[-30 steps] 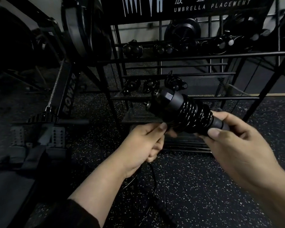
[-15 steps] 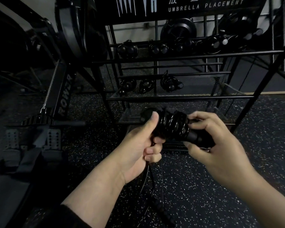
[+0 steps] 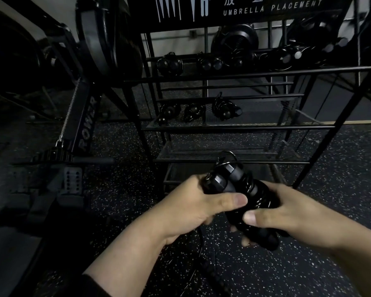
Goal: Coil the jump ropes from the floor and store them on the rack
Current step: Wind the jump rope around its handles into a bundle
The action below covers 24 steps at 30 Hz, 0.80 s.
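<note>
A black jump rope (image 3: pixel 237 185), its two handles side by side with cord wound around them, is held low in front of the black wire rack (image 3: pixel 255 127). My left hand (image 3: pixel 193 206) grips the handle ends, thumb across the front. My right hand (image 3: pixel 285 215) clasps the wound part from the right. A loose cord end (image 3: pixel 201 245) hangs down to the speckled floor. Several coiled ropes (image 3: pixel 193 111) lie on the rack's middle shelf, and more coiled ropes (image 3: pixel 208 64) on the top shelf.
A rowing machine (image 3: pixel 84 129) stands left of the rack, with its footplates (image 3: pixel 73 179) near my left arm. A dark sign reading "UMBRELLA PLACEMENT" (image 3: pixel 270 7) tops the rack. Speckled rubber floor (image 3: pixel 308 275) spreads below and to the right.
The rope bundle came down and nearer to me. My left hand closed around the handle ends, and my right hand shifted its grip on the wound cord.
</note>
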Available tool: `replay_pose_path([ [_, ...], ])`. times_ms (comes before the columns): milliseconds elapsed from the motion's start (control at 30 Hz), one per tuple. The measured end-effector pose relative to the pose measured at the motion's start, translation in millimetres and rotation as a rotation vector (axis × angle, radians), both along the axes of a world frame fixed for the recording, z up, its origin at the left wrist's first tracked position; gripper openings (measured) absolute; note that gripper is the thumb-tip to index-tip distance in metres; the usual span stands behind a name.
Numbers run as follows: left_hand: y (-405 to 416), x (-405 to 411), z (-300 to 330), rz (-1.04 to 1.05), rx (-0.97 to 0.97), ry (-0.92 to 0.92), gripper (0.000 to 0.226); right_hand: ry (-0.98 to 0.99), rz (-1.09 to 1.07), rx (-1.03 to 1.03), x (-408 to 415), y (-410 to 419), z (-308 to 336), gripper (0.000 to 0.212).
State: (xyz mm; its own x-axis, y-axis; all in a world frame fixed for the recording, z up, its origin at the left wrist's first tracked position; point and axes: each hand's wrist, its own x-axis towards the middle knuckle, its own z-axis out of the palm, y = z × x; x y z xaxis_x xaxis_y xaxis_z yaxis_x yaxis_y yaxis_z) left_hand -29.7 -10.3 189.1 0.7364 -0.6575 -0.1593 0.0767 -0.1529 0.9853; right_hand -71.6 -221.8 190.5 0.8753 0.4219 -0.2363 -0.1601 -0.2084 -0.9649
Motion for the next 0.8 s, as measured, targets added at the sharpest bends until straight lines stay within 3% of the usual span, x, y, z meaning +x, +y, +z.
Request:
replay_pose_path([
  [67, -3, 0, 1, 0.073, 0.013, 0.018, 0.033, -0.052, -0.151, -0.017, 0, 1, -3, 0.044],
  [167, -6, 1, -3, 0.23, 0.051, 0.086, 0.045, -0.232, -0.422, -0.262, 2, 7, -10, 0.04],
  [300, -14, -3, -10, 0.23, -0.007, 0.138, 0.026, -0.339, -0.403, -0.553, 0, 16, -18, 0.05],
  [367, -12, -2, -7, 0.252, -0.01, 0.133, 0.011, -0.315, -0.296, -0.445, -2, 12, -15, 0.048],
  [433, -8, 1, -9, 0.198, 0.022, 0.089, 0.027, -0.205, -0.271, -0.186, -5, 9, -7, 0.031],
  [500, -8, 1, -10, 0.152, 0.02, 0.071, 0.045, -0.136, -0.284, -0.08, -5, 11, -5, 0.018],
  [667, -10, 1, -5, 0.188, 0.036, 0.137, 0.046, -0.189, -0.305, -0.078, -4, 18, -8, 0.043],
  [800, -9, 4, -7, 0.214, 0.074, 0.272, 0.055, -0.346, -0.396, -0.31, 0, 18, -15, 0.049],
])
